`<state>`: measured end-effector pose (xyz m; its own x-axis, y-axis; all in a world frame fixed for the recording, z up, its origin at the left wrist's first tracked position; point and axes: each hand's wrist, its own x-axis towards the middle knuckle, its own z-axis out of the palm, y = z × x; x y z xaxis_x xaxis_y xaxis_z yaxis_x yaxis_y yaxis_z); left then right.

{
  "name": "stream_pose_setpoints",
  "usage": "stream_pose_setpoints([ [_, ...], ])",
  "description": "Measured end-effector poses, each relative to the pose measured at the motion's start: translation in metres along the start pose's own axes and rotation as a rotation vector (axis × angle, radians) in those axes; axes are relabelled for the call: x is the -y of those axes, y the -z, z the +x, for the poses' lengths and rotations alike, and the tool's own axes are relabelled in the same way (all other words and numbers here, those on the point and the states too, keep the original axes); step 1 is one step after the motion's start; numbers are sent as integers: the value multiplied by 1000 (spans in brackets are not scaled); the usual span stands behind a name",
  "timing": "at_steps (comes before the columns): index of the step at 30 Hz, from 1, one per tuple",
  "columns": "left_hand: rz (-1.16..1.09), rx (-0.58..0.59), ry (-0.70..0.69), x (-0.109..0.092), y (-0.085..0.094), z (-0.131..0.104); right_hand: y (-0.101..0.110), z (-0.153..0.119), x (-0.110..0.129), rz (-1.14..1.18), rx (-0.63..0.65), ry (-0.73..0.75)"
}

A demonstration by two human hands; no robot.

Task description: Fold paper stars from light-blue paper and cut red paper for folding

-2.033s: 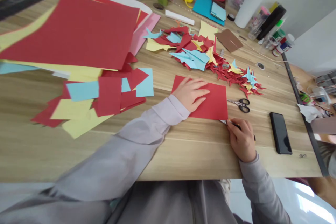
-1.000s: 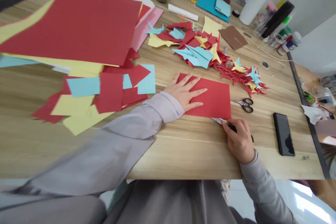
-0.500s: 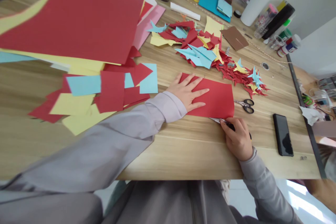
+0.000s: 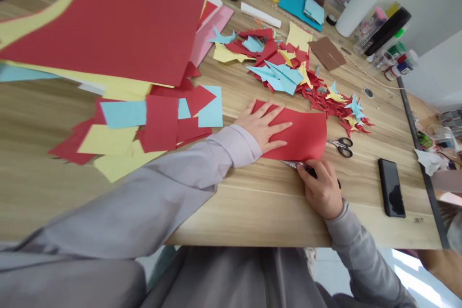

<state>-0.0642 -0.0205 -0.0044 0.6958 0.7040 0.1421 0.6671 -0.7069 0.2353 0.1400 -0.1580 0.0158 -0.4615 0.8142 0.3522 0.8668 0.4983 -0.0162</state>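
A red sheet of paper [image 4: 303,130] lies on the wooden table [image 4: 245,216], its right end bulging slightly upward. My left hand [image 4: 263,127] presses flat on the paper's left part with fingers spread. At the paper's near edge, my right hand [image 4: 323,187] is closed around the dark handle of a knife [image 4: 288,163]. Its pale, pointed blade points left, partly under or inside the paper's edge. Most of the handle is hidden by my fingers. Small black-handled scissors [image 4: 342,147] rest just right of the paper.
Large red sheets [image 4: 137,29] are stacked at far left, with cut paper pieces [image 4: 161,122] nearer. Beyond the red paper spreads a pile of folded paper shapes [image 4: 281,77]. A phone [image 4: 391,187] lies at right. Bottles and jars [image 4: 393,57] line the back right.
The knife and my right hand have slid a little left along the paper's near edge. My left hand stays flat on the paper. The whole view has shifted slightly.
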Motion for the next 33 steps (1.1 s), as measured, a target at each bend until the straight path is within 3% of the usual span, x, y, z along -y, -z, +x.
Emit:
stream_pose_setpoints([
  [26,-44,-37,3,-1,-1,0,-8,18,13,-5,14,43],
  [33,-192,-178,11,17,-8,7,-4,10,-5,-17,5,-20],
])
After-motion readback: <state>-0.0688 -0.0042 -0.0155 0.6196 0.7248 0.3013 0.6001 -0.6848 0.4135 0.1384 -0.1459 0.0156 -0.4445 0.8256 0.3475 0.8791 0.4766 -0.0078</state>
